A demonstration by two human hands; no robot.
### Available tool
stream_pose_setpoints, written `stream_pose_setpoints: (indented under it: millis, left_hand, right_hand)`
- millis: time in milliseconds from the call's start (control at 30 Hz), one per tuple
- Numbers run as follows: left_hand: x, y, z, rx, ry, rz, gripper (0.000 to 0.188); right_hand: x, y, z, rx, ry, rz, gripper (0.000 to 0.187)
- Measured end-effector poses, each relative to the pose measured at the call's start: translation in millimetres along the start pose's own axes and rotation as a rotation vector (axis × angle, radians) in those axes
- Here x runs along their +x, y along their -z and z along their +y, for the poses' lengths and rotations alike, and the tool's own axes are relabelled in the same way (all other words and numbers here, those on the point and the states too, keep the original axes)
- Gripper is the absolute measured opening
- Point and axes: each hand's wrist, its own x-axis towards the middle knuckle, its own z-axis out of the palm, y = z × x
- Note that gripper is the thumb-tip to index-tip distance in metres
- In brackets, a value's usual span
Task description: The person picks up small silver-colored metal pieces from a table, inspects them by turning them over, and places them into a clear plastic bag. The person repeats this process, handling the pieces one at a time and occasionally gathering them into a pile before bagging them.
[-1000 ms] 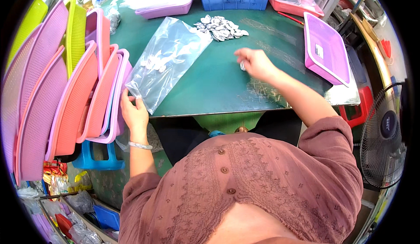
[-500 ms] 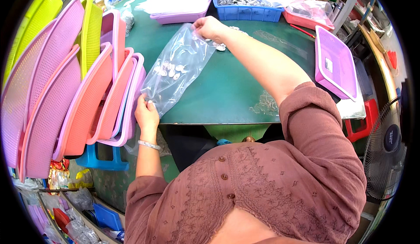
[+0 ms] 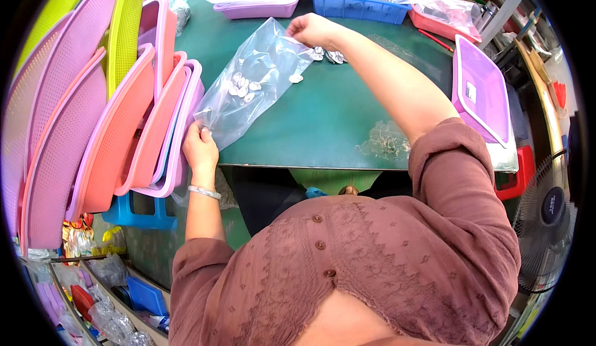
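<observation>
- Along the near side, the straight edge of the green tabletop [image 3: 335, 135] runs just in front of the body; green surface spans from the bag to the purple plastic basket [image 3: 481, 88] at right.
- Tight on the left: the left hand [image 3: 200, 147] works just beside upright pink and purple perforated baskets [image 3: 127, 135], thumb and fingers pinching the bag's near end.
- The clear plastic bag [image 3: 230, 119] slants across the tabletop's left half, silvery-white flat pieces [image 3: 239, 85] showing midway.
- And the right hand [image 3: 304, 31] has narrow fingertips pinched on its far edge; a second ago it hovered well right.
</observation>
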Motion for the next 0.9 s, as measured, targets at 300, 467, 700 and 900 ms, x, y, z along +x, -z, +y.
stream_pose_setpoints:
  millis: [300,467,700,900]
  left_hand:
    - [-20,13,28,0.011,-0.114,0.153,0.048]
    - [-38,22,51,0.053,-0.199,0.133,0.052]
    - [-57,17,55,0.067,-0.357,0.139,0.053]
    - [-66,10,63,0.073,-0.319,0.041,0.062]
  right_hand:
    - [-21,-43,70,-0.679,0.642,-0.027,0.027]
    - [-29,-33,56,-0.718,0.511,0.020,0.025]
    - [3,21,29,-0.486,0.294,0.293,0.033]
    - [30,9,32,-0.208,0.181,0.108,0.036]
